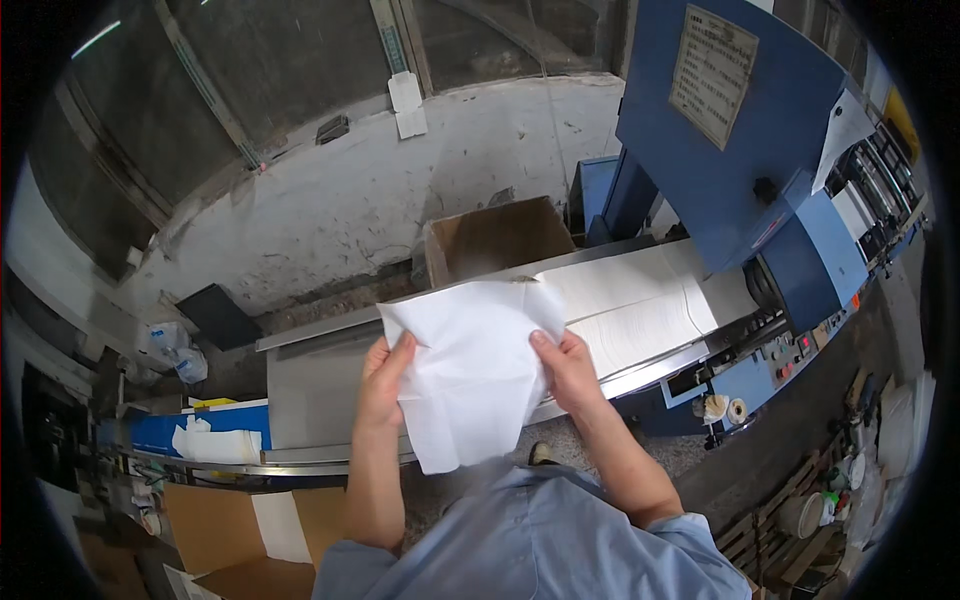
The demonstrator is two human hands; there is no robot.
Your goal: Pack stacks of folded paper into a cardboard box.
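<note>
A white paper napkin [475, 370], partly unfolded with crease lines across it, hangs between my two hands in front of my chest. My left hand [385, 375] pinches its left edge, thumb on top. On the other side my right hand [568, 368] grips the right edge, also with the thumb over it. The fingers behind the sheet are hidden. Beyond it, long rows of stacked white napkins [640, 310] lie on the metal conveyor table [325, 385], running to the blue machine [720, 130] on the right.
Behind the table stands an open cardboard box [500, 240] against a worn white wall. Another open carton [235, 530] is at the lower left, below a blue box [190, 430] with white paper on it. A control panel [785, 360] with buttons juts out at right, near wooden pallets [780, 535].
</note>
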